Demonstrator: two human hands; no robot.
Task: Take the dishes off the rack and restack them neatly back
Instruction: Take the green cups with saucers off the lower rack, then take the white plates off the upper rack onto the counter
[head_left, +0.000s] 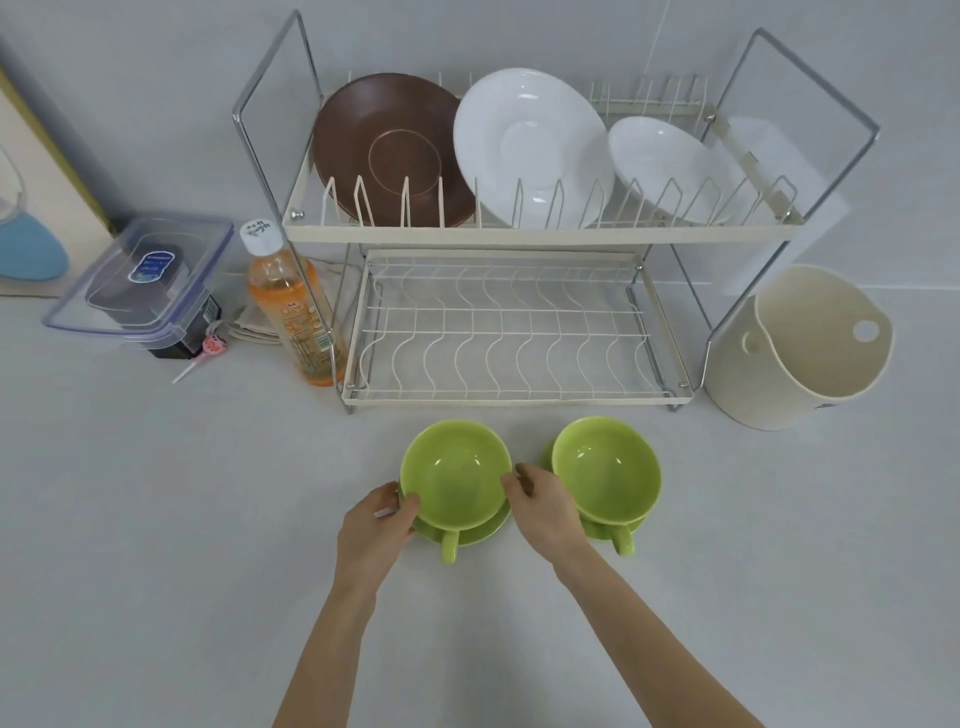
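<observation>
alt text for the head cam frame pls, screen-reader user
Both hands, left hand and right hand, grip the left green cup on its saucer on the counter, beside a second green cup. Behind, the dish rack holds a brown plate and two white plates on top.

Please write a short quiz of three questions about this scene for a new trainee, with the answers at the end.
1. True or false: the lower tier of the dish rack holds no dishes.
2. How many plates stand in the upper tier?
3. Which item do the left hand and right hand hold? A) the brown plate B) the left green cup C) the cream utensil holder

Key
1. True.
2. Three: the brown plate, a large white plate and a small white plate.
3. B. The right green cup stands untouched on its saucer.
</observation>
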